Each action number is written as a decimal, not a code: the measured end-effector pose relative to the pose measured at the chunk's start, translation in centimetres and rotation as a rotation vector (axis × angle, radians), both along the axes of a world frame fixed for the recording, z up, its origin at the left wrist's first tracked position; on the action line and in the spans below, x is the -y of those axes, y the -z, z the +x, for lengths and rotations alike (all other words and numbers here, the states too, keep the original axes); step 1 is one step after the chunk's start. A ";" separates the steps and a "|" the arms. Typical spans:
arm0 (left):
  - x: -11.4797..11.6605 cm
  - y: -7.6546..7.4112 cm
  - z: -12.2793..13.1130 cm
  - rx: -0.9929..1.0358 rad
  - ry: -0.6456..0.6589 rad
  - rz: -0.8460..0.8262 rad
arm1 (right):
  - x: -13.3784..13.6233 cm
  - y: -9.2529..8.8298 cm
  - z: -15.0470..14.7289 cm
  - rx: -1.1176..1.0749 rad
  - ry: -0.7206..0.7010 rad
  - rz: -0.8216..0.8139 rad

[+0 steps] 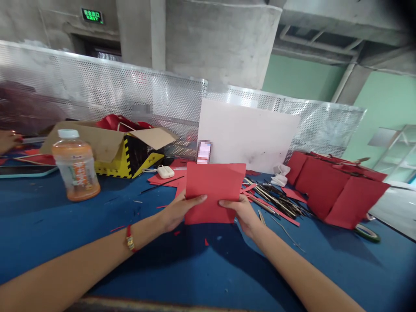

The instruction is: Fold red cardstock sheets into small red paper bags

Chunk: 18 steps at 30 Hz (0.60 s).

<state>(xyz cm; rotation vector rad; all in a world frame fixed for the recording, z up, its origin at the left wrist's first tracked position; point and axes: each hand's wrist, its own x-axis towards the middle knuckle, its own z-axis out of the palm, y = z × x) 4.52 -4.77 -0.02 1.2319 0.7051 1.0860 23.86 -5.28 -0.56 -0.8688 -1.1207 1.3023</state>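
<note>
Between both hands, a rectangular piece of red paper (214, 182) is held upright above the blue table. My left hand (180, 210) grips its left side with the thumb lying across the near face. On the opposite side my right hand (245, 212) pinches the paper the same way, thumb pointing inward. The fingers of each hand are mostly hidden behind the sheet. Behind the paper lie more red sheets (162, 178), partly covered. A bundle of thin dark and pale sticks (276, 197) rests just right of my right hand.
A bottle of orange drink (76, 167) and a yellow-black cardboard box (113, 151) stand left. A white earphone case (165, 172) lies behind my left hand. Red paper bags (338, 186) and a tape roll (367, 233) are right. A white board (250, 134) leans behind. Another person's hand (8, 141) shows far left.
</note>
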 end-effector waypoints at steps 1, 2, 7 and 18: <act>0.0 0.3 0.0 -0.014 0.023 0.001 | 0.0 0.0 0.0 -0.007 0.004 -0.012; -0.1 0.6 0.0 -0.034 0.035 0.017 | 0.1 0.0 0.1 -0.008 0.006 -0.018; -0.3 1.5 -0.1 -0.159 0.007 0.093 | 0.5 0.1 -0.1 -0.023 0.004 0.000; -2.9 2.1 -1.3 -0.383 -0.084 0.432 | 0.3 0.7 -0.6 0.094 0.011 0.073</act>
